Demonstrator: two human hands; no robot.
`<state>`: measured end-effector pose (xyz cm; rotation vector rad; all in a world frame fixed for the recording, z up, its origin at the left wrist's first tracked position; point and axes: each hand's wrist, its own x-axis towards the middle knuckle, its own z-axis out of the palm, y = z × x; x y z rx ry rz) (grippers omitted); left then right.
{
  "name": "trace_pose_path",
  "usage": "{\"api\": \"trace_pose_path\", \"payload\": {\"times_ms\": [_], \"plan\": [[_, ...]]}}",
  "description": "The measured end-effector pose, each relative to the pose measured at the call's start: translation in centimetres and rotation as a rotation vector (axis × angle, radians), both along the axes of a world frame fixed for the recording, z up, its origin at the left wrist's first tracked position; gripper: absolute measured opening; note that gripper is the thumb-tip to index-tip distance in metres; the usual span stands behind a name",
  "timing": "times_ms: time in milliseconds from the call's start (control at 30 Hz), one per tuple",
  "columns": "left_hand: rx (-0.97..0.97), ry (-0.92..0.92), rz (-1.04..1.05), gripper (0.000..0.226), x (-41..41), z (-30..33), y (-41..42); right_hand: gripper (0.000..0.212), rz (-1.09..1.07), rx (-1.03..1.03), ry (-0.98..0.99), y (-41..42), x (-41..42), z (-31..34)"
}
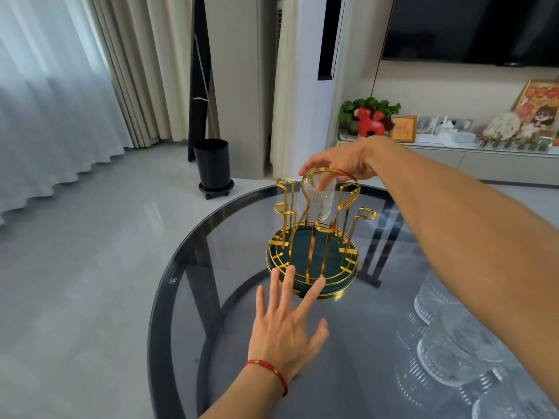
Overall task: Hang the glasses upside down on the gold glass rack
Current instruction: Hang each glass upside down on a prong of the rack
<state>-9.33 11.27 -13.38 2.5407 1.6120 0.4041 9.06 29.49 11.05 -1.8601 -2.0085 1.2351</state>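
Head | right hand (341, 164) grips glass (317, 198) over rack (311, 258) | left hand (287, 325) splayed, empty, touching base

left hand (284, 331) flat, fingers spread — right hand (338, 164) reaching forward, fingers curled down.

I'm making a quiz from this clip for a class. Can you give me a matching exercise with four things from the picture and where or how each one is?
Things:
1. right hand
2. left hand
3. rack
4. spare glasses

States:
A. grouped on the table, under the right forearm
B. standing on the round table
C. holding a ribbed glass by its base, mouth down, at the far side of the rack
D. open, fingers spread, fingertips at the rack's base rim

Pairs: 1-C, 2-D, 3-B, 4-A
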Motion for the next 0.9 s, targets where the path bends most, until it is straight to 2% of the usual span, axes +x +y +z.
{"api": "trace_pose_path", "payload": {"times_ms": [133,300,433,567,667,767,900], "plan": [[0.003,0.017,0.003,0.068,-0.1,0.1,0.1,0.051,-0.078,0.077,0.090,-1.2,0.5,-0.9],[0.021,0.044,-0.001,0.068,-0.3,0.3,0.1,0.040,-0.290,0.526,0.067,-4.7,2.9,-1.9],[-0.010,0.102,0.004,0.070,-0.1,0.9,-0.1,0.036,-0.368,0.682,-0.053,-11.9,5.5,-3.3],[-0.086,0.131,0.046,0.077,1.0,2.5,-1.4,0.045,-0.190,0.767,-0.328,-22.2,6.9,-5.6],[-0.159,0.094,0.112,0.087,3.0,4.2,-3.9,0.049,-0.193,0.787,-0.437,-28.8,7.5,-7.9],[-0.082,-0.030,0.018,0.085,5.2,5.8,-7.0,0.045,-0.328,0.851,-0.411,-34.3,8.1,-10.4],[-0.049,-0.377,-0.242,0.068,7.3,7.0,-11.0,0.054,-0.536,0.851,-0.380,-39.5,9.0,-13.2]]}}
